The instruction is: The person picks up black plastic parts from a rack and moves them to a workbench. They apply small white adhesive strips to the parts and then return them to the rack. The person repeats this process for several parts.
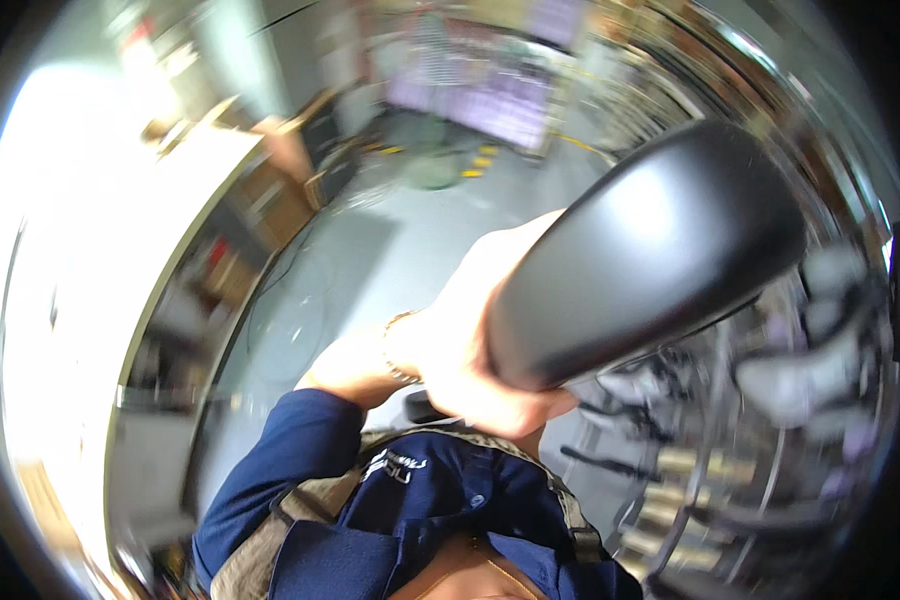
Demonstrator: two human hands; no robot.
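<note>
My left hand (460, 335), with a chain bracelet at the wrist, reaches up in front of my chest. Its fingers are closed on the lower end of a large smooth black piece (650, 255), long and rounded like a chair armrest pad. That piece tilts up to the right, close to the camera, and hides part of the hand. A patch of skin (530, 440) shows just below the fingers; whether it belongs to my right hand I cannot tell. Under my left wrist a small dark rounded thing (425, 406) is partly visible.
A white-topped bench (90, 260) with loaded shelves beneath runs along the left. Blurred grey and black parts (800, 380) crowd the right side, near light stacked strips (680, 500). Across the grey floor (360, 250) stand a fan (430, 110) and yellow floor markings (480, 160).
</note>
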